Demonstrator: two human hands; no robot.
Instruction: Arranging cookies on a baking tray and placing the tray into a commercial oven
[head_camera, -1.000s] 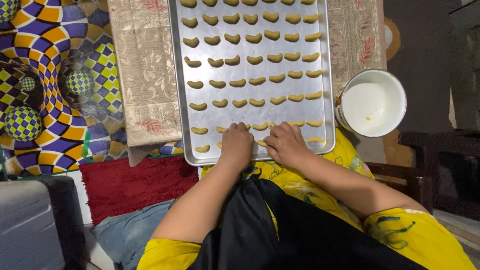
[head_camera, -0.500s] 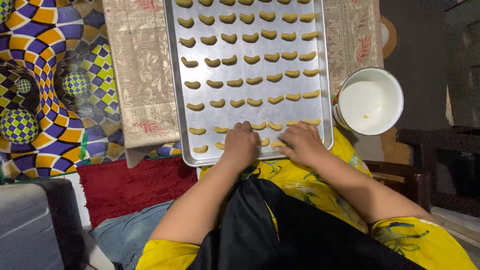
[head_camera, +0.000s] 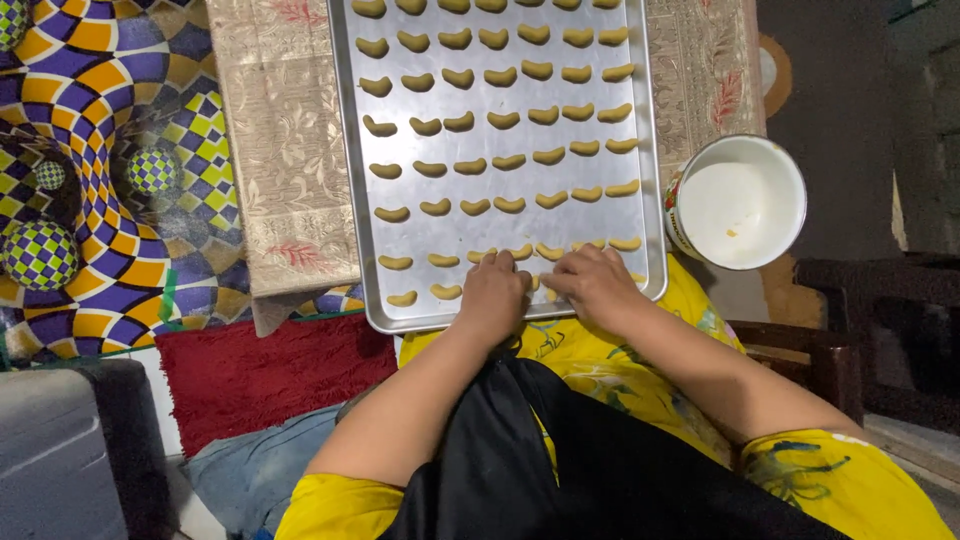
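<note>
A metal baking tray holds several rows of small curved yellow dough pieces. My left hand and my right hand rest close together on the tray's near edge, fingers curled over the front row. A bit of dough shows between the two hands, pinched by the fingertips. Whatever lies under the palms is hidden.
A white bowl stands just right of the tray. A beige patterned cloth lies under the tray. A purple, yellow and checked patterned mat and a red rug are at the left. A dark wooden chair is at the right.
Both hands have stayed at the tray's front edge, with the right hand shifting slightly. The view has moved down a little.
</note>
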